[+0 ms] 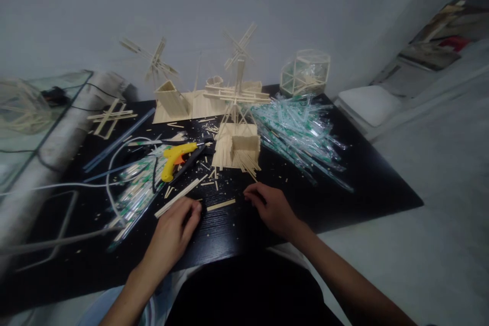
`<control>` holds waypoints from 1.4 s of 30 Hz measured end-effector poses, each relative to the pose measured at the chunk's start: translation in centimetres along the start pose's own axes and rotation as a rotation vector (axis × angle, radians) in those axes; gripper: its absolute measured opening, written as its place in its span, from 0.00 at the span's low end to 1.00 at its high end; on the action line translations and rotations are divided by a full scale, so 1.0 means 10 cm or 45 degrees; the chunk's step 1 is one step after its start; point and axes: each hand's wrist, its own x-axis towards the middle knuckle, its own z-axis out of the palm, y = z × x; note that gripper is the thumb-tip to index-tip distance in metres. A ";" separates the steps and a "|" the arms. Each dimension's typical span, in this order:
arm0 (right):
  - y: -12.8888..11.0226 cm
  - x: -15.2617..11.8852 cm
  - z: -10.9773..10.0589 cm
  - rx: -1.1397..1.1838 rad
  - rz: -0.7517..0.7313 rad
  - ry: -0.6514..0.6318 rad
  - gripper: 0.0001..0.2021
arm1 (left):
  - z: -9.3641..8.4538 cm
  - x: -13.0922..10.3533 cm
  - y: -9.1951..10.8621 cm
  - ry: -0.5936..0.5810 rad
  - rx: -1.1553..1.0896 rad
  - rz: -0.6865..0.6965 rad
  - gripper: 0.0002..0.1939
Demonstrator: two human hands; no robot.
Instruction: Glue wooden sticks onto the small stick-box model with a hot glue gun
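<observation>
My left hand point(173, 229) rests on the black table with its fingers curled together. A thin sliver of wood shows by its fingertips; whether the hand grips it is hidden. Long pale wooden sticks point(181, 196) lie just beyond the knuckles. Between both hands is a short flat stick point(221, 205). My right hand point(273, 209) hovers at the right, thumb and fingers pinched, and I cannot make out anything in them. Just past its fingertips, loose sticks point(246, 160) fan out of a small wooden box on the base of a stick-built windmill model point(236, 97).
A yellow glue gun point(178, 158) lies left of centre beside plastic-wrapped stick packs point(139, 186) and a looping white cable. More wrappers point(298, 132) pile up at right. Behind stand another windmill model point(171, 99) and a polyhedral stick frame point(305, 72). Wood scraps litter the black table point(362, 183).
</observation>
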 end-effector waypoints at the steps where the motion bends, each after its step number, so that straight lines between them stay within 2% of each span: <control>1: 0.00 0.00 0.00 -0.001 -0.007 -0.005 0.05 | 0.01 0.00 0.00 -0.007 -0.015 0.013 0.14; 9: -0.08 -0.01 -0.05 -0.050 -0.048 0.001 0.09 | 0.00 0.02 -0.05 -0.066 -0.043 -0.006 0.13; 13: -0.09 -0.02 -0.05 -0.082 -0.102 0.007 0.10 | -0.02 0.02 -0.04 -0.058 0.002 -0.015 0.12; 16: -0.08 -0.01 -0.04 -0.094 -0.075 0.027 0.10 | -0.02 0.01 -0.02 -0.033 0.034 -0.008 0.13; 21: -0.03 0.00 -0.02 0.014 -0.006 0.125 0.04 | 0.00 0.02 0.00 0.012 0.054 0.002 0.14; 26: -0.02 0.00 -0.02 0.060 0.049 0.189 0.01 | 0.02 0.02 -0.02 0.027 -0.005 0.049 0.10; 34: -0.03 0.01 -0.01 0.078 0.085 0.134 0.02 | 0.06 0.08 -0.02 -0.048 0.004 0.070 0.07; 42: 0.01 0.01 0.00 0.063 0.049 0.104 0.04 | 0.08 0.13 -0.05 -0.214 0.003 0.033 0.03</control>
